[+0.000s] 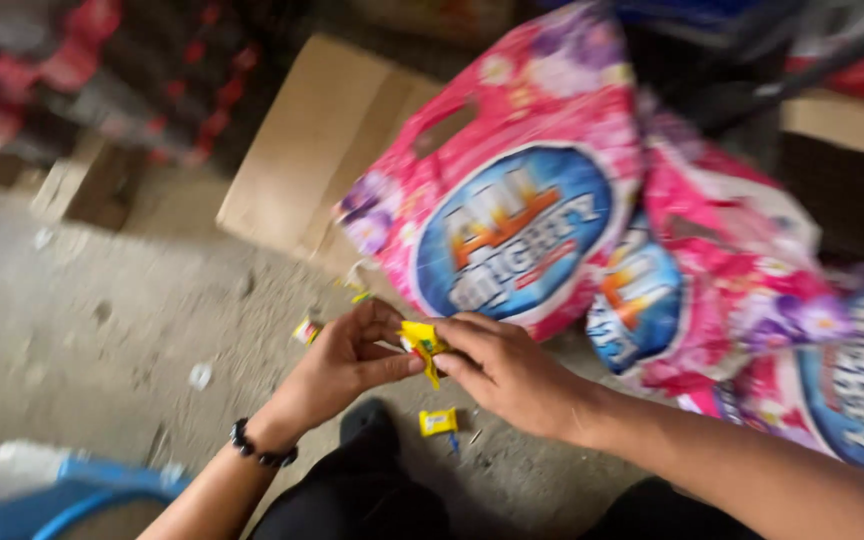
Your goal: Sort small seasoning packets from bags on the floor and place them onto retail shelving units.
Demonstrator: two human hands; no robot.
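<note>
A small yellow wrapper (422, 342) is pinched between my left hand (347, 362) and my right hand (502, 368), just above the concrete floor. Both hands grip it with thumb and fingertips, one on each side. My left wrist wears a dark bead bracelet (260, 448). Another small yellow wrapper (439, 421) lies on the floor right below my hands. A third bit of yellow and red wrapper (305, 331) lies on the floor to the left of my left hand.
Large pink bags with round blue labels (517, 190) lean together at the right, in front of a cardboard box (312, 140). Dark bottles with red labels (152, 70) stand at the top left. A blue plastic thing (72, 495) sits at the bottom left.
</note>
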